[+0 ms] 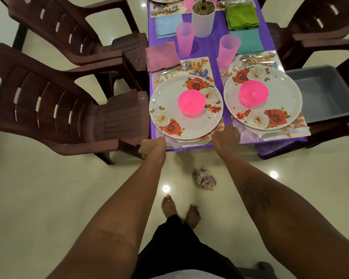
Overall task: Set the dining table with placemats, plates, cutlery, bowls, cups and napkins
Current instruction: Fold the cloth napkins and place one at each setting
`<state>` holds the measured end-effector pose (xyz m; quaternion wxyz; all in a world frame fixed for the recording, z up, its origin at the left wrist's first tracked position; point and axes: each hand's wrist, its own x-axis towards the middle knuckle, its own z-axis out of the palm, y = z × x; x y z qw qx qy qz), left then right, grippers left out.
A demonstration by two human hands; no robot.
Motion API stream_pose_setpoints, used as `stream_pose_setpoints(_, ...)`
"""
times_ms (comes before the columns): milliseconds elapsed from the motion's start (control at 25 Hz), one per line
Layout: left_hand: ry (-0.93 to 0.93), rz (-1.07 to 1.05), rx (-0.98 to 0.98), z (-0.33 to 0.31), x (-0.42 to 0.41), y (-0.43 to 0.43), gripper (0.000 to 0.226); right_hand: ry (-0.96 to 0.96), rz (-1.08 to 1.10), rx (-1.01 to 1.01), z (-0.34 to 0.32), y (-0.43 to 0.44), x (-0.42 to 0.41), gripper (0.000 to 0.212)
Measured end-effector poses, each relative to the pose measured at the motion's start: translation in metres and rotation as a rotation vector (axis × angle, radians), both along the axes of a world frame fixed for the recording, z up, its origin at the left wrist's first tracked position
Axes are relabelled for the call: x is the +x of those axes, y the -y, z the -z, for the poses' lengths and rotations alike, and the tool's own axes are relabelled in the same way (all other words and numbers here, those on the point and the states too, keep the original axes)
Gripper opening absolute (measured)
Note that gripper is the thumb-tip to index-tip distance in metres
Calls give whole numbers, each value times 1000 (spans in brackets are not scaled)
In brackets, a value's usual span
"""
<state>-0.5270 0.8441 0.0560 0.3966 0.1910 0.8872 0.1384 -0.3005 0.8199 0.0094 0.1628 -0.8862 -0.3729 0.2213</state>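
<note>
Left grip (152, 147) curled at desk (206, 47) edge, by near-left corner of mat (201, 67). Right grip (226, 137) curled on mat's near-right corner. Fingertips hidden; cannot tell whether pinching mat. On mat: plate (169, 101) with pink bowl (191, 102) at centre, knife (189, 143) along near edge between grips. Beyond mat: upright cup (185, 39), napkin (161, 56). Just right: second plate (286, 93) with second bowl (253, 95). Grey tub (322, 93) on chair (334, 126) right of desk.

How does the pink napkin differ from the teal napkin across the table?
The pink napkin slightly overhangs the left edge of the tablecloth; the teal napkin lies wholly on it. The pink napkin's edge meets its fork and spoon; the teal napkin stops just short of its cutlery. Both lie flat, folded.
</note>
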Motion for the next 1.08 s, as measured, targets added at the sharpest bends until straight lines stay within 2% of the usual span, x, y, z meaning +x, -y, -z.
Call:
stream_pose_setpoints(200, 209, -49, 34, 6, -3, -7, 55, -3, 21, 7, -2, 1, -3, 46)
stream_pose_setpoints(400, 136, -13, -13, 11, -11, -13, 33, -14, -2, 4, -1, 0, 1, 41)
stream_pose_setpoints(520, 97, -13, 29, 23, -22, -9, 34, 1, -23, 1, 1, 1, 3, 40)
stream_pose_setpoints(680, 136, -115, 93, 28, -28, -11, 28, 3, -32, 35, 0, 5, 0, 39)
stream_pose_setpoints(880, 196, -135, 101, 37, -33, -7, 38, 41, -68, 38, 2, 9, -1, 38)
stream_pose_setpoints(1080, 166, -122, 138, 37, -34, -3, 32, 24, -92, 49, -3, 9, -4, 30)
